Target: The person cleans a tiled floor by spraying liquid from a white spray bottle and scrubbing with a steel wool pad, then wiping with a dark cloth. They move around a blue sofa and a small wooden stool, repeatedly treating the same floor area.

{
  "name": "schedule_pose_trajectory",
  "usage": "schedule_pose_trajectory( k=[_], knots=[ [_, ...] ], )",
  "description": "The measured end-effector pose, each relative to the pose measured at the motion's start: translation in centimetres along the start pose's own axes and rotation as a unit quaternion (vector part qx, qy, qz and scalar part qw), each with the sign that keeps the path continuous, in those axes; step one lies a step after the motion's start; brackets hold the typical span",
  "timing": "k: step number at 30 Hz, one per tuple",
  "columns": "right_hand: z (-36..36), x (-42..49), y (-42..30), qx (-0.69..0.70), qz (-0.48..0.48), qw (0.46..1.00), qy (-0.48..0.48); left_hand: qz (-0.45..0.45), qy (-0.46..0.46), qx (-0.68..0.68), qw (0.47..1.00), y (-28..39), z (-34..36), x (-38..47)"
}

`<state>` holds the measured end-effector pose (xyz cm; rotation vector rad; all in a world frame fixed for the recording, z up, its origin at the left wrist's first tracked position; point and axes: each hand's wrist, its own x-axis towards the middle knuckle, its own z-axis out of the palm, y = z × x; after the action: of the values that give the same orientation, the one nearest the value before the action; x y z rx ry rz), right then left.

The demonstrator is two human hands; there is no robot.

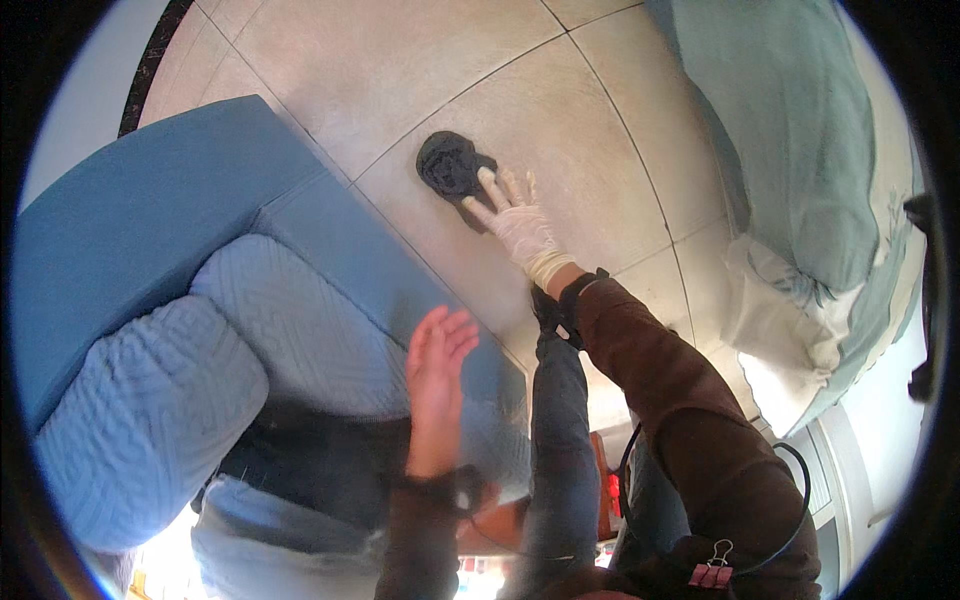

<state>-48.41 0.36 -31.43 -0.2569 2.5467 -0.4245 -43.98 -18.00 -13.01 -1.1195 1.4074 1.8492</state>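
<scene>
My right hand [517,221], in a thin whitish glove, reaches over the tiled floor with its fingers spread. Its fingertips are at the edge of a crumpled black cloth item [450,166] lying on the tiles; whether they touch it I cannot tell. Bare and slightly blurred, my left hand [437,360] is raised beside the blue sofa [360,247], its fingers loosely extended and nothing seen in it. Both wrists wear dark bands.
Light blue patterned cushions [292,322] rest on the sofa at the left, with dark fabric [322,450] beside them. Greenish draped fabric [787,150] hangs at the right, above a pale translucent cloth or plastic [780,307]. A black cable [802,465] loops by my right sleeve.
</scene>
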Motion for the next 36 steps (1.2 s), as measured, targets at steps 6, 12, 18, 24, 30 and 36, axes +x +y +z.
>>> schedule_pose_trajectory(
  k=[6, 12, 18, 24, 30, 36],
  knots=[
    [3.9, 6.5, 0.5, -0.023, -0.175, 0.984, -0.007, 0.043, -0.001, 0.051, 0.998, 0.6, -0.3, 5.0],
    [-0.5, 16.7, 1.2, -0.090, -0.295, 0.947, 0.090, 0.045, -0.100, 0.112, 0.988, 0.8, 1.6, 4.9],
    [-6.1, 23.0, 9.7, -0.119, -0.025, 0.960, 0.251, 0.061, -0.115, 0.124, 0.984, 1.8, 2.1, 4.4],
    [-4.3, 10.7, 19.4, -0.081, 0.234, 0.929, 0.273, 0.040, -0.150, 0.044, 0.987, 2.7, 2.7, 4.1],
    [1.6, 4.1, 9.9, -0.002, 0.181, 0.957, 0.227, 0.094, -0.164, -0.002, 0.982, 3.7, 1.8, 3.6],
    [2.1, 13.3, -1.8, -0.044, -0.165, 0.978, 0.118, 0.143, -0.097, 0.017, 0.985, 3.9, 1.0, 3.5]
  ],
)
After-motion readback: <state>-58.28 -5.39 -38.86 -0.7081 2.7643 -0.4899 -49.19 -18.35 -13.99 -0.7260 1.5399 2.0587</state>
